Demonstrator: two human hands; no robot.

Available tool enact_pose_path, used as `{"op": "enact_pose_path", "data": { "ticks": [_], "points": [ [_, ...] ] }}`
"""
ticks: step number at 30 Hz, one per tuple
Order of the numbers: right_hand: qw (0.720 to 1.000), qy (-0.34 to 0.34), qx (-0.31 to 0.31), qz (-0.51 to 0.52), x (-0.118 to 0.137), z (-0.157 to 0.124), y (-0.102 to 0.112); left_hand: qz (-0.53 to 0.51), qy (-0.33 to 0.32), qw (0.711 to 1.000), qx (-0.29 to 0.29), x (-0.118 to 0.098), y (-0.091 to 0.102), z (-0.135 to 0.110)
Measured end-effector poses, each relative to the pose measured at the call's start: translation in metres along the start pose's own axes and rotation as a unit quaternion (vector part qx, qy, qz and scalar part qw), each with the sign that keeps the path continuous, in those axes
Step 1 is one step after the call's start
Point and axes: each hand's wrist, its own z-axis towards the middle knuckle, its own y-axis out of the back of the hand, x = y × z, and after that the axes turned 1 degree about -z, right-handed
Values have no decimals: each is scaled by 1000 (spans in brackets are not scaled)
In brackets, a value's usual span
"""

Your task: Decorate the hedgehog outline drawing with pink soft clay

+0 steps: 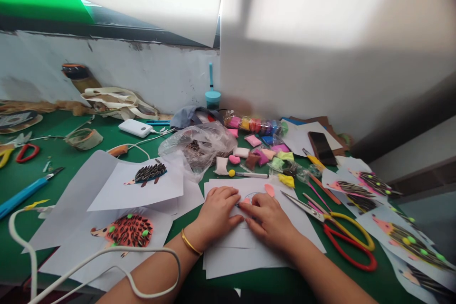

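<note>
Both hands rest on a stack of white paper sheets (249,251) on the green table. My left hand (216,213), a gold bangle on its wrist, has its fingers curled down onto the sheet. My right hand (265,218) meets it fingertip to fingertip, pinched at a small drawing (251,196) that the fingers partly hide. What the fingertips press or hold is too small to make out. A pink clay piece (270,190) lies just above my right hand.
Red-and-yellow scissors (338,230) lie right of my hands. Coloured clay lumps (265,154), a pen (247,174), a plastic bag of seeds (199,145) and a phone (321,147) sit behind. Hedgehog pictures (125,230) lie left and right. A white cable (107,259) crosses in front.
</note>
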Motion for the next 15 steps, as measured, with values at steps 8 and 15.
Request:
{"op": "enact_pose_path", "data": {
  "ticks": [8,15],
  "points": [
    [1000,-8,-13,-7,-1,1,1,-1,3,1000,-1,0,0,0],
    [998,-1,-42,36,-5,-1,0,1,2,1000,0,-1,0,1]
  ]
}}
